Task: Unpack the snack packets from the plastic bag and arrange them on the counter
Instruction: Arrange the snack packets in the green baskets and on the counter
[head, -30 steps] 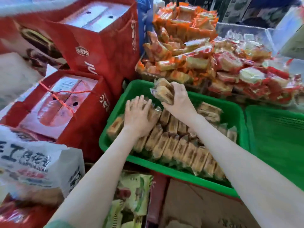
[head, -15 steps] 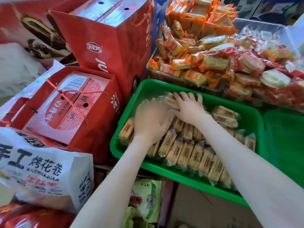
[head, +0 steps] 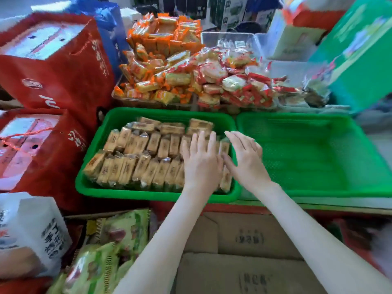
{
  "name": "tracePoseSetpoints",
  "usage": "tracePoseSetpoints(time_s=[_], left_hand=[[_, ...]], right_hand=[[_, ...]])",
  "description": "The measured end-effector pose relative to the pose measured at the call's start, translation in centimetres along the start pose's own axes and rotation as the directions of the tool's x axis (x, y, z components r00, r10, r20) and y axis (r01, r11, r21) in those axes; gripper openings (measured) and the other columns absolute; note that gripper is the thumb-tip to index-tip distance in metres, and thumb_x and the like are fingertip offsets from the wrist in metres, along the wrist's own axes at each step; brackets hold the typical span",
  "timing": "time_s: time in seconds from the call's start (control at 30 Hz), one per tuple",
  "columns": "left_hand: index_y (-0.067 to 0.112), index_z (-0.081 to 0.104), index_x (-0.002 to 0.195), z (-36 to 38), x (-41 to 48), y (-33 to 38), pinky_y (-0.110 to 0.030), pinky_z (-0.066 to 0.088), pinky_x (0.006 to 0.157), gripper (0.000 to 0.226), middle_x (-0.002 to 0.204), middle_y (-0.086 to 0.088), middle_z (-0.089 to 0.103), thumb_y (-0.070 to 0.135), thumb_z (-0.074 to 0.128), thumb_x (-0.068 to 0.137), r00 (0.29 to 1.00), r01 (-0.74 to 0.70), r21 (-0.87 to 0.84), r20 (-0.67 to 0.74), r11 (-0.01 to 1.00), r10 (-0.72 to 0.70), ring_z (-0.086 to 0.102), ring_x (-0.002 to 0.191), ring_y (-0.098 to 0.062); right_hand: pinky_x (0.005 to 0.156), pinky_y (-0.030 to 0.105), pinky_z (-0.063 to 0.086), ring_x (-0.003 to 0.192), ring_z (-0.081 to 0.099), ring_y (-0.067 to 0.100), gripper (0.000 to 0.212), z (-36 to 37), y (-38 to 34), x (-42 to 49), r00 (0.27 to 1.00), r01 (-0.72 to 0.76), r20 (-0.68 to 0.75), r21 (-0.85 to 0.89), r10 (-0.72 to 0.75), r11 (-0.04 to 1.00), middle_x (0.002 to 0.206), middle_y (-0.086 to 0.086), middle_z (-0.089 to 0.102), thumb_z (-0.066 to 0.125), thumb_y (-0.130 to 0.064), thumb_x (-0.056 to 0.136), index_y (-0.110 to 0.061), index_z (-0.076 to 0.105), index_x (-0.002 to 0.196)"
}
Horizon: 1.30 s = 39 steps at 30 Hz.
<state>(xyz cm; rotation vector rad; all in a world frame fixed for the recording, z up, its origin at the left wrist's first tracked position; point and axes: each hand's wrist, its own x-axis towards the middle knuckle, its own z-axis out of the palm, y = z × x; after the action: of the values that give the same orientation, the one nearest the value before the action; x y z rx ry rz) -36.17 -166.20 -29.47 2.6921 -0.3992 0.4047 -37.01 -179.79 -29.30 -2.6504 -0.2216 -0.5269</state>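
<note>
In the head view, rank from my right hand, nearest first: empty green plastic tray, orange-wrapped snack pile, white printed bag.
1. Empty green plastic tray, beside the right hand.
2. Orange-wrapped snack pile, behind.
3. White printed bag, near left.

Tan snack packets (head: 135,166) in clear wrappers are standing packed in two rows inside the left green tray (head: 131,195). A few more are lying flat behind them.

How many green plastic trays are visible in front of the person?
2. The left green tray, filled with rows of snack packets, sits at centre. The right green tray stands directly beside it, with no packets visible inside. Others may be hidden behind the piles.
</note>
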Motion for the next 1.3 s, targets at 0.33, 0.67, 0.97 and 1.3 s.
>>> tracePoseSetpoints(time_s=[0.33, 0.67, 0.97, 1.3], left_hand=[[0.004, 0.06, 0.127, 4.6, -9.0, 34.2, -0.055, 0.046, 0.094, 0.057, 0.123, -0.024, 0.061, 0.026, 0.061, 0.074, 0.942, -0.246, -0.212, 0.176, 0.946, 0.285, 0.06, 0.113, -0.039], [0.014, 0.023, 0.152, 11.2, -10.4, 53.7, -0.04, 0.018, 0.115, 0.062, 0.156, -0.018, 0.024, 0.033, 0.046, 0.098, 0.874, -0.307, -0.19, 0.331, 0.932, 0.355, 0.028, 0.141, -0.033], [0.019, 0.017, 0.153, 20.1, -5.1, 66.2, -0.041, 0.018, 0.117, 0.06, 0.158, -0.013, 0.019, 0.033, 0.042, 0.101, 0.83, -0.328, -0.203, 0.405, 0.923, 0.384, 0.023, 0.143, -0.032], [0.014, 0.012, 0.154, 29.5, -1.2, 76.1, -0.042, 0.016, 0.117, 0.06, 0.159, -0.016, 0.016, 0.024, 0.039, 0.101, 0.806, -0.351, -0.048, 0.493, 0.935, 0.328, 0.019, 0.144, -0.032]], right_hand=[[0.086, 0.045, 0.048, 0.102, 0.058, 0.037, 0.05, -23.4, 20.3, -22.1, 0.948, -0.301, -0.148, -0.117, 0.283, 0.946, 0.118, 0.017, 0.061, 0.051, -0.029, 0.081, -0.001, 0.058, 0.123], [0.088, 0.05, 0.048, 0.103, 0.059, 0.044, 0.049, -34.7, 37.0, -30.8, 0.893, -0.434, -0.198, -0.141, 0.404, 0.89, 0.114, 0.024, 0.061, 0.069, -0.011, 0.077, 0.004, 0.057, 0.122], [0.104, 0.043, 0.035, 0.125, 0.045, 0.036, 0.052, -39.5, 52.4, -31.7, 0.848, -0.527, -0.077, -0.22, 0.524, 0.821, 0.134, 0.018, 0.05, 0.063, -0.01, 0.089, 0.0, 0.046, 0.137], [0.111, 0.038, 0.029, 0.132, 0.037, 0.03, 0.05, -41.5, 69.4, -29.3, 0.815, -0.562, 0.012, -0.226, 0.579, 0.796, 0.142, 0.015, 0.044, 0.054, -0.014, 0.095, -0.003, 0.04, 0.141]])
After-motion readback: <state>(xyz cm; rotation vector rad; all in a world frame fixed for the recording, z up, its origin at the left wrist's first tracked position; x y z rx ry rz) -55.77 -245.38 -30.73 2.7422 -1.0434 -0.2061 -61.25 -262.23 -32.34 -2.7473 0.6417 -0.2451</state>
